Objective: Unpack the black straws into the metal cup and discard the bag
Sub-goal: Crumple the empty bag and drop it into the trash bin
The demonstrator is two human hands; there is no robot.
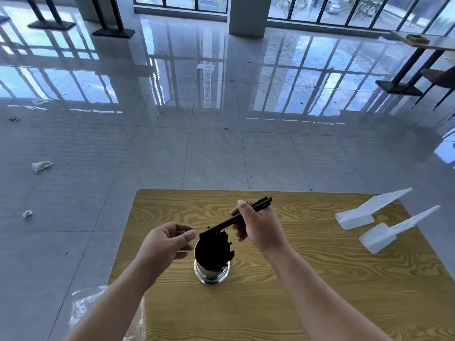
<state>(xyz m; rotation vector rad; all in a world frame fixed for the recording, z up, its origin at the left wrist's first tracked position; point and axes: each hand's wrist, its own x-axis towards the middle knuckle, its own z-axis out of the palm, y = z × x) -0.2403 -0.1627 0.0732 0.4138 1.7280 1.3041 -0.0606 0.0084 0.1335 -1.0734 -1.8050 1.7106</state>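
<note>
Straw bundle [221,223]: a few black straws held together, slanting over the mouth of the cup, low end toward the left hand, high end pointing up and away to the right.
Straws in cup [212,249]: a dense black mass that fills the cup, with ends sticking up past the rim and leaning toward its right side.
Metal cup [211,275]: shiny and upright on a wider round foot, standing on the bench between the two forearms.
Right hand [256,225]: gripping the straw bundle near its upper half, thumb on top and fingers curled beneath.
Left hand [165,242]: fingers loosely curled and holding nothing; the thumb tip is just beside the low end of the straw bundle, and whether it touches cannot be told.
Bag [83,303]: clear crinkled plastic lying at the near left corner of the bench, partly hidden by the left forearm and hanging past the edge.
Bench [320,279]: yellow wood-grain top.
White pieces [364,212]: two pale angular shapes lying on the bench's right side, one just behind the other [384,236], well apart from the cup.
Floor [221,156]: glossy grey tiles with crumpled scraps [41,166] off to the left.
</note>
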